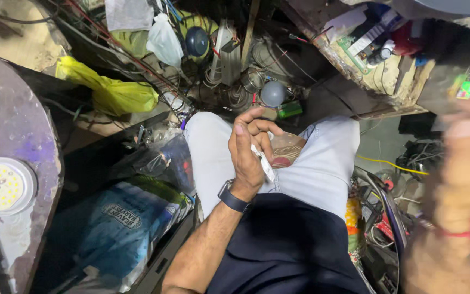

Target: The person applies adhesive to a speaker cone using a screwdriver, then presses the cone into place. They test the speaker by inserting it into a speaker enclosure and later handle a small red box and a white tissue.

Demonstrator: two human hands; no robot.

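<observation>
My left hand (250, 148) rests over my lap, fingers curled around a small white object (263, 163) that pokes out below the palm; a dark watch sits on that wrist. Just past the hand, a reddish-brown item (286, 151) lies between my thighs in light jeans (322, 163). My right hand (469, 158) is raised at the right edge, badly blurred by motion, with a red thread around the wrist. Whether it holds anything cannot be made out.
A round LED disc (1, 185) lies on a dark purple surface (12, 120) at left. A yellow bag (112, 92), a blue printed sack (115, 223), wire tangles, a grey bulb (272, 93) and a circuit board (363, 46) on a worn wooden bench crowd the floor.
</observation>
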